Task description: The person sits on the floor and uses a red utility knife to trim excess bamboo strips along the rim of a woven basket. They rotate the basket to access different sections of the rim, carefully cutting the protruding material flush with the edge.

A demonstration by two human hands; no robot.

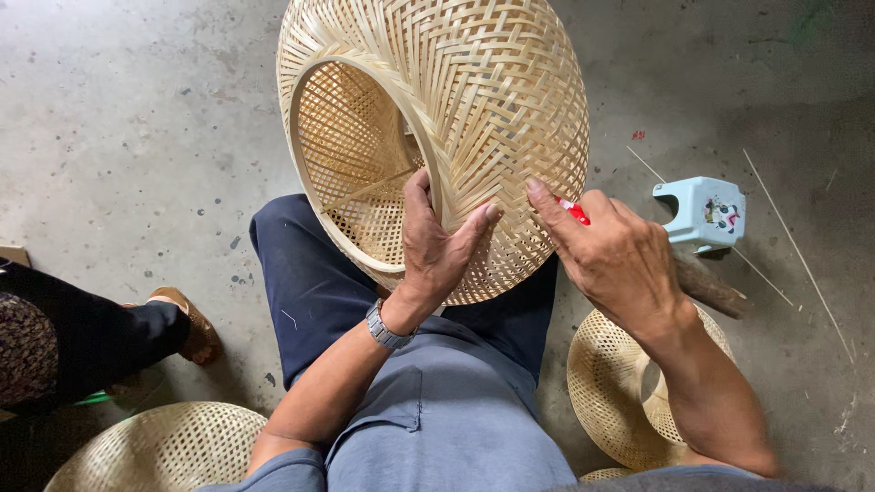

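Note:
A large woven bamboo basket point(483, 100), round with an open rim turned to the left, rests tilted on my knees. My left hand point(436, 244) grips its rim near the bottom, thumb inside and fingers on the outer weave. My right hand point(609, 255) presses against the basket's lower right side and holds a small red and white object point(574, 211) between the fingers. A metal watch point(386, 330) is on my left wrist.
Two more woven baskets lie on the concrete floor, one at lower left point(164, 451) and one at lower right point(609, 387). A small pale blue plastic stool point(704, 211) lies on the right, with thin bamboo strips point(795, 246) nearby. Another person's leg and sandal point(187, 326) are at left.

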